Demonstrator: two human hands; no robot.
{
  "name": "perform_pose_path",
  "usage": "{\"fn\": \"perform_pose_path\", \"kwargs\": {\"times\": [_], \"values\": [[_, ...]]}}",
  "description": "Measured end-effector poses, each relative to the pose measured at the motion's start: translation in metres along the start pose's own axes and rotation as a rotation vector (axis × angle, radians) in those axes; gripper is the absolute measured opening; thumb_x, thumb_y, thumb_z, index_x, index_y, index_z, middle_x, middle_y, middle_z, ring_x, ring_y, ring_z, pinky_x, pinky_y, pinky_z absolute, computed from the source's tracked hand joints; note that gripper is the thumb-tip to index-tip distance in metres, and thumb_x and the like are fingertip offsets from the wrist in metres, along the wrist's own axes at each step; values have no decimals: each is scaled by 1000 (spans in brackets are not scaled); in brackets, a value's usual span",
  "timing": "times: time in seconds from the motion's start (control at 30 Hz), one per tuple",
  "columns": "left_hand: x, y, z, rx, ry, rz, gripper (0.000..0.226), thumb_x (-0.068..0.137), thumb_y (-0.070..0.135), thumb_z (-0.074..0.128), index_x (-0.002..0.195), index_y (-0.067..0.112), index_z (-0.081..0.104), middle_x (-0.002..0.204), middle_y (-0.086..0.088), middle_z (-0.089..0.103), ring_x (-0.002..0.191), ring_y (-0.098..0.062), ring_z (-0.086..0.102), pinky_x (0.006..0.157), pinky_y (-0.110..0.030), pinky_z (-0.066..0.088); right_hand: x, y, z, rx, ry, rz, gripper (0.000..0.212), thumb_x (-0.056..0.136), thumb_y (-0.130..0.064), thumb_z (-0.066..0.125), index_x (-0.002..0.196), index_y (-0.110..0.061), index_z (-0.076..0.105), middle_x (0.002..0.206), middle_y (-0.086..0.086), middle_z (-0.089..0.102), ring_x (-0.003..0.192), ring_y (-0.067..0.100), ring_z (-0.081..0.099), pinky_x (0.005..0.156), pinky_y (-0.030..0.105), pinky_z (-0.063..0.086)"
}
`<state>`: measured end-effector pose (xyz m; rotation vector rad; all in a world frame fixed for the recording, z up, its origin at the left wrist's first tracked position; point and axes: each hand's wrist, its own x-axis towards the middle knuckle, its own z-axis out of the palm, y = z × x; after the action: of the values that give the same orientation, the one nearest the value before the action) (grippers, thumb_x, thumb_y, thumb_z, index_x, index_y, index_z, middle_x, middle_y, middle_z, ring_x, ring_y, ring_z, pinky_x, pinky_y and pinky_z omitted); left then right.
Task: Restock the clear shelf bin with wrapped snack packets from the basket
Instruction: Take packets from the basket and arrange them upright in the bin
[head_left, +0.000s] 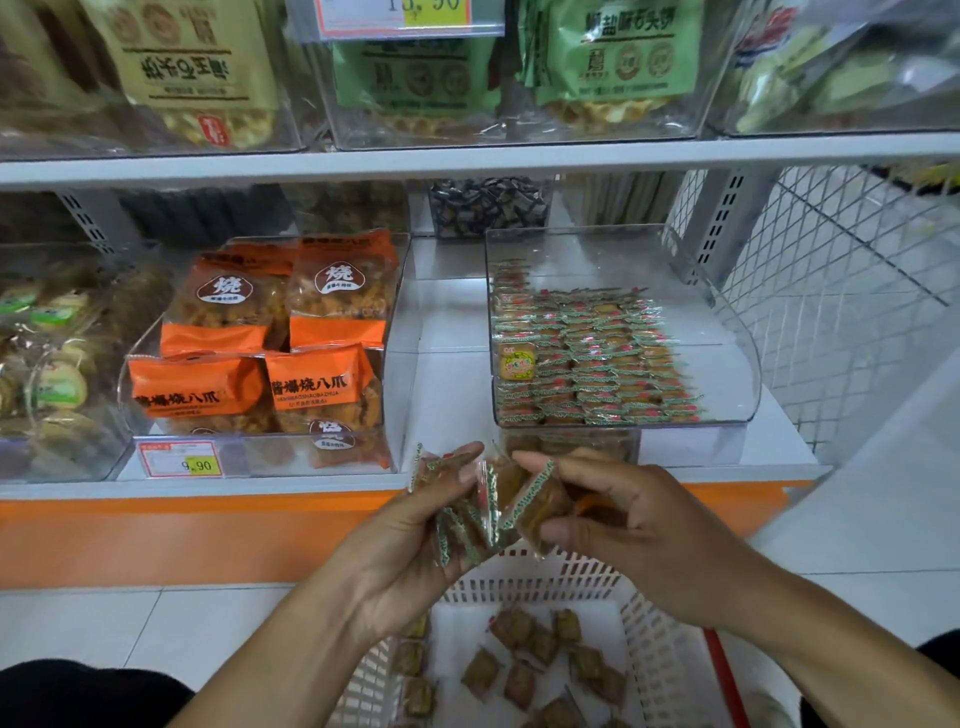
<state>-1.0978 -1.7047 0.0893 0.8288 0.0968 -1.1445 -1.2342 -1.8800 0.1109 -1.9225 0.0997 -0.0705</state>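
While the bin (623, 358) at 1 o'clock held many rows | both hands (415, 525) (613, 525) pinched packets (498, 504) | basket (644, 623) at 6 o'clock still part-full.

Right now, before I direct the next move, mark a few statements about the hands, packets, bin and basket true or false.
1. Both hands hold wrapped packets: left hand, right hand. True.
2. The clear bin is empty. False: rows of packets already line it.
3. The basket has no packets left. False: loose packets lie in it.
4. The bin to the left holds orange bags. True.
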Motion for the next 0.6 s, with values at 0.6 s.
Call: {"fn": "perform_pose_path", "kwargs": {"times": [0.6], "values": [[3,-6,-3,57,-81,-93,27,68,10,91,91,1,80,110,-22,74,93,-29,76,79,-44,64,1,4,-1,-30,45,131,43,80,-59,67,120,-44,63,112,-19,69,100,4,68,87,34,57]]}}
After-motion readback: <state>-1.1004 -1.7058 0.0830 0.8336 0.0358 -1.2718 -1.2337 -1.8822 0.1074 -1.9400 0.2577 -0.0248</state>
